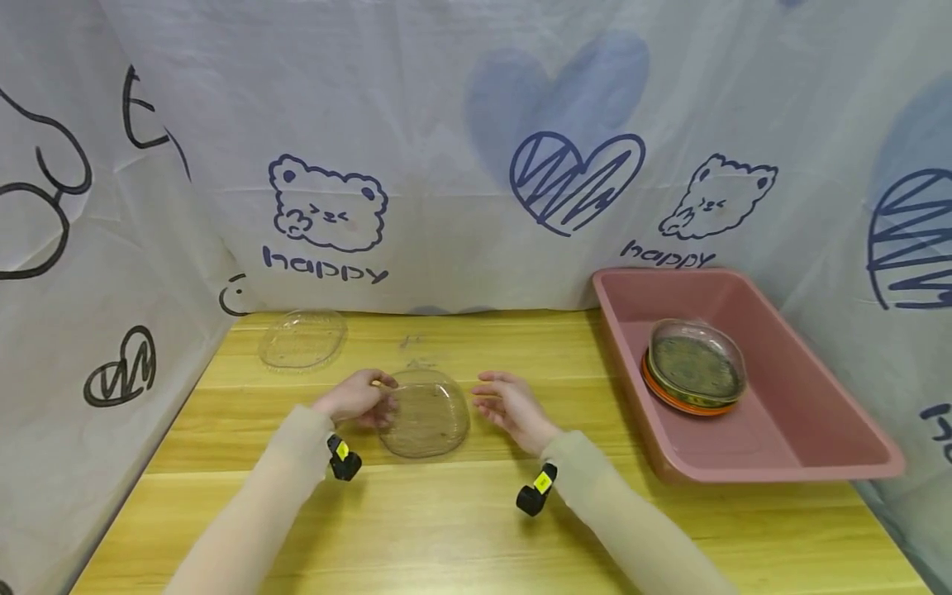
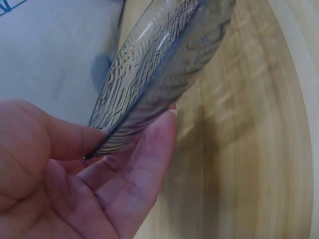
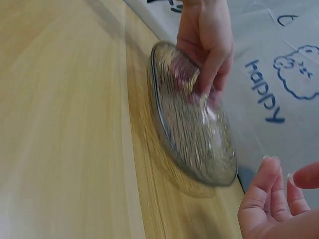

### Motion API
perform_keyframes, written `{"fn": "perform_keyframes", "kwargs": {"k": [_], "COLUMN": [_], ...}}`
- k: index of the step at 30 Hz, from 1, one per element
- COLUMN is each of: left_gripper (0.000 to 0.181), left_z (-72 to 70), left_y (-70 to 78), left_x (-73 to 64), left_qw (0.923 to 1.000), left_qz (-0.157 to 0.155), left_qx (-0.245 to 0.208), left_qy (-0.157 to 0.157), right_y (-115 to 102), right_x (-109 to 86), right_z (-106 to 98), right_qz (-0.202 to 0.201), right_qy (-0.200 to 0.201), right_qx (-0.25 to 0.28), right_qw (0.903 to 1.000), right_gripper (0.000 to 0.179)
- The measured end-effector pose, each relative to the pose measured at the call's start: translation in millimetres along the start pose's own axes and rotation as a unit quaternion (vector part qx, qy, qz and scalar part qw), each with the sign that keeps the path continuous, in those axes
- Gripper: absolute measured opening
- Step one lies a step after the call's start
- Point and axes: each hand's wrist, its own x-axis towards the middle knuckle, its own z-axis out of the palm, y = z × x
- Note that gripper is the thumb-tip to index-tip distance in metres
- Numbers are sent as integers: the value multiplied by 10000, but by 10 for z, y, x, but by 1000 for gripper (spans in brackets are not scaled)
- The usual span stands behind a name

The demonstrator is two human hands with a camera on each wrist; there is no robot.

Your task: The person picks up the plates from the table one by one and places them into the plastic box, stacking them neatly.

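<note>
A clear, ribbed glass plate (image 1: 426, 417) is held above the wooden table by my left hand (image 1: 360, 398). In the left wrist view the thumb lies on the inner side of the plate (image 2: 144, 74) and the fingers support it from beneath, pinching its rim. The right wrist view shows the same plate (image 3: 194, 124) tilted, with its far edge free. To the right of the plate, and apart from it, my right hand (image 1: 513, 409) hovers with loosely bent fingers and nothing in them.
Another clear plate (image 1: 302, 340) lies at the table's back left. On the right stands a pink plastic tub (image 1: 811, 413); a stack of plates (image 1: 695, 364), clear on top with orange below, sits inside it. A white printed cloth (image 1: 439, 165) hangs behind the table.
</note>
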Motion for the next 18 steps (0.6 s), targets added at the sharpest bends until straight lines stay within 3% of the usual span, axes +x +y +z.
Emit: {"fn": "perform_keyframes", "kwargs": {"k": [8,18], "left_gripper": [39,41], "left_z": [138,321], "left_y": [106,330], "left_x": [85,151], "left_qw": [9991,9940], "left_qz": [203,645], "left_qx": [-373,-870], "left_qy": [-46,-121], "right_y": [-19,-48], "right_x": [7,-13], "right_z": [-262,-470], "right_qz": [-208,-168], "right_qy": [558,642], "right_qx": [74,172], "right_qw": [9982,9976], "right_gripper": [40,41]}}
